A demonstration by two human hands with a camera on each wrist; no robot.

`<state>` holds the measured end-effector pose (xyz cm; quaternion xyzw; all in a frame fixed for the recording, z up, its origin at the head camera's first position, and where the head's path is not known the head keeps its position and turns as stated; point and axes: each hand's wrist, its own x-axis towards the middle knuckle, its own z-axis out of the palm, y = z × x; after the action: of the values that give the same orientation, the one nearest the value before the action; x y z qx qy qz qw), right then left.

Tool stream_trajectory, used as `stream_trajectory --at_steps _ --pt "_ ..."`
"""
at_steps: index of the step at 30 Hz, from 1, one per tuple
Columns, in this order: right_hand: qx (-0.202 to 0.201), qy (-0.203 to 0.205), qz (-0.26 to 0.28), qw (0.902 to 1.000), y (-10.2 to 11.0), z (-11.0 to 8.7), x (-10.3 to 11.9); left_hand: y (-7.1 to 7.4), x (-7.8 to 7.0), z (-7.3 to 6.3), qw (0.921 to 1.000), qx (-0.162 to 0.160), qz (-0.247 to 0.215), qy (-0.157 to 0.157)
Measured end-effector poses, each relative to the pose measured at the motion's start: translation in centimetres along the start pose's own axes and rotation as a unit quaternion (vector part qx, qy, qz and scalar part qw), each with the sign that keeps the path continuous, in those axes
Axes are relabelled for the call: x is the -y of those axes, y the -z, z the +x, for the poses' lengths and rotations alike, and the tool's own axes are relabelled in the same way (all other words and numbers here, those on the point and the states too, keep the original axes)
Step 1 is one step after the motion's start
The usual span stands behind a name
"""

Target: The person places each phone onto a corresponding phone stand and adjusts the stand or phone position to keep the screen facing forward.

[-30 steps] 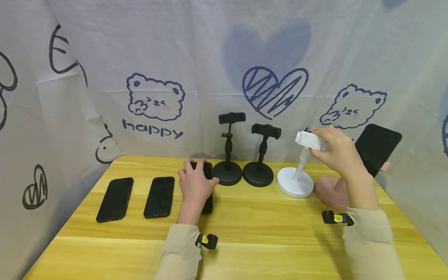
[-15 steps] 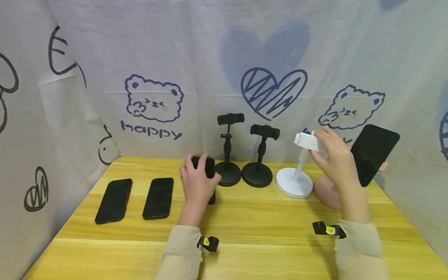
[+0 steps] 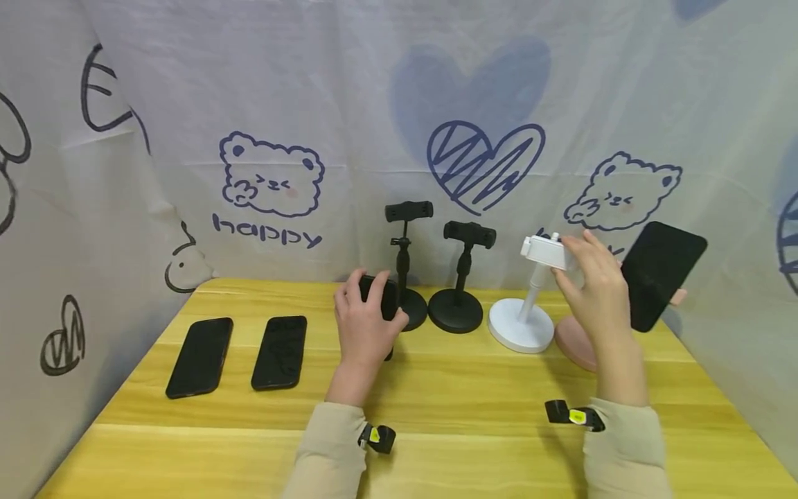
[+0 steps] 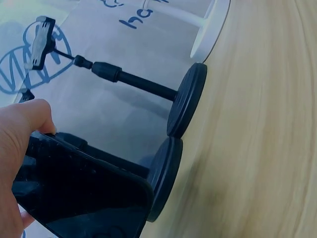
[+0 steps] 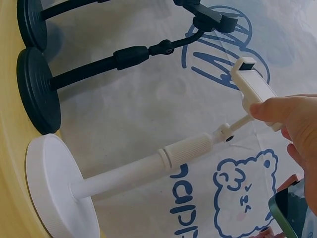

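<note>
My left hand grips a black smartphone by its edges, and the phone is tilted up off the table, in front of the left black phone stand. With thumb and fingers my right hand holds the clamp of the white phone stand, whose round base rests on the table. In the right wrist view the thumb presses the clamp's front; the other fingers are partly hidden. A second black phone stand stands between the left one and the white one.
Two black smartphones lie flat at the left of the wooden table. On the right, a pink phone stand holds another smartphone, partly behind my right arm. A patterned cloth hangs behind.
My left hand has raised the smartphone from the table and carried it right, towards the left black stand. My right hand has shifted slightly left, staying on the white stand's clamp.
</note>
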<state>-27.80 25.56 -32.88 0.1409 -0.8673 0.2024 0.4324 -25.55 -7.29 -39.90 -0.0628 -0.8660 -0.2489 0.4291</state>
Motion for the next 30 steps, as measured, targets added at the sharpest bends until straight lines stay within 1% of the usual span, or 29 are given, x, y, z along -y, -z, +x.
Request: stream_trajectory --at_steps 9,18,24,30 --pt "-0.022 0.025 -0.008 0.9994 0.1 -0.2 -0.2 0.2 -1.4 0.1 0.9995 0.01 0.001 -0.029" --pt "-0.027 0.028 -0.003 0.9993 0.1 -0.5 -0.2 0.3 -2.6 -0.1 0.9976 -0.016 0.005 -0.067" --pt "-0.021 0.022 -0.008 0.9995 0.2 -0.6 -0.1 0.2 -3.7 -0.3 0.9959 -0.015 0.007 -0.089" --pt "-0.029 0.029 -0.007 0.9992 0.3 -0.5 -0.3 0.1 -4.8 -0.3 0.9951 -0.014 0.008 -0.097"
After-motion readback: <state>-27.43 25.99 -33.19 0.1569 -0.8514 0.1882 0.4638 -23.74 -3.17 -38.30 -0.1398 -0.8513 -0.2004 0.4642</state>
